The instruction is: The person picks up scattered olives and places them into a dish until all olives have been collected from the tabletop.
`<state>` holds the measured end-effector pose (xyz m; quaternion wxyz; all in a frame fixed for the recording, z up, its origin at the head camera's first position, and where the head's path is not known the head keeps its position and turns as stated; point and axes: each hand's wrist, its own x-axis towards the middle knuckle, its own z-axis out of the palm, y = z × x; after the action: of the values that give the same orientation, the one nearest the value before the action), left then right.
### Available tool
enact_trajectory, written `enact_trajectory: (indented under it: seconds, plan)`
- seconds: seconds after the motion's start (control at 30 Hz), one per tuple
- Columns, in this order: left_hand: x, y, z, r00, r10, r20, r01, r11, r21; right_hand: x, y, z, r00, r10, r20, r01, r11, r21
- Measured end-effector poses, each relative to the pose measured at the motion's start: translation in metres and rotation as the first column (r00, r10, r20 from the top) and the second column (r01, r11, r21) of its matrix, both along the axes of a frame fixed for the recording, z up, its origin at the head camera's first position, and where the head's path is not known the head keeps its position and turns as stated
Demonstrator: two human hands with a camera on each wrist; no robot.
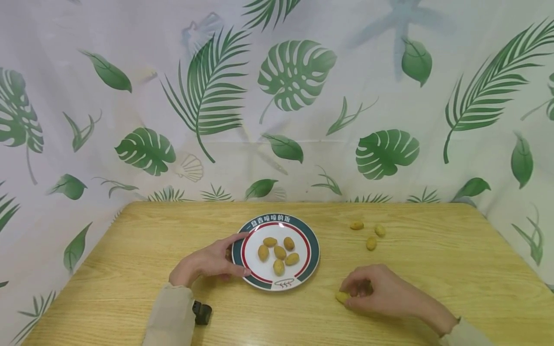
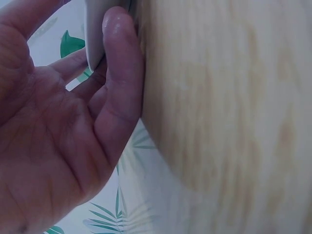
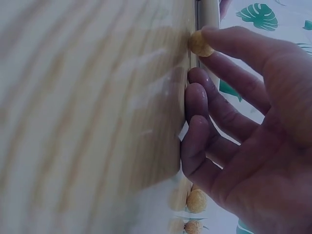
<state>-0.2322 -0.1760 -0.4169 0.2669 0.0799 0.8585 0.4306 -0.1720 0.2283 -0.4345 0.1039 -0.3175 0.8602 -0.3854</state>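
Note:
A round white plate with a dark green rim and a red ring bears several small yellow-brown oval fruits. At its left edge my left hand grips the rim, with some fingers low against the tabletop; the left wrist view shows the plate's edge between thumb and fingers. To the right of the plate, my right hand pinches one yellow oval fruit between thumb and index finger, just at the table surface. The right wrist view shows this fruit at the fingertips, other fingers loosely bent.
Three more fruits lie on the wooden table beyond my right hand: one fruit farther left, another beside it and a third nearer. A leaf-patterned white sheet hangs behind the table's far edge.

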Motion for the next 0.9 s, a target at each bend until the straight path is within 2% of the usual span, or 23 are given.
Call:
enact_trajectory:
  seconds: [0.27,0.47,0.73,0.9]
  plan:
    - [0.000,0.000,0.000,1.000,-0.003,-0.005,0.003,1.000,0.005,-0.001,0.002,0.005,1.000,-0.013,0.024,0.013,1.000,-0.005]
    - [-0.001,0.000,0.000,1.000,-0.005,-0.001,0.005,1.000,0.012,-0.006,0.004,0.011,0.995,-0.055,0.085,0.053,0.998,0.019]
    - [-0.001,-0.001,-0.002,1.000,0.022,0.003,-0.022,1.000,-0.016,-0.017,-0.001,0.020,0.992,-0.116,0.049,0.115,0.993,0.020]
    - [-0.002,0.000,-0.001,1.000,0.029,0.008,-0.028,0.999,-0.026,-0.021,-0.006,0.023,0.990,-0.139,-0.018,0.139,0.990,-0.005]
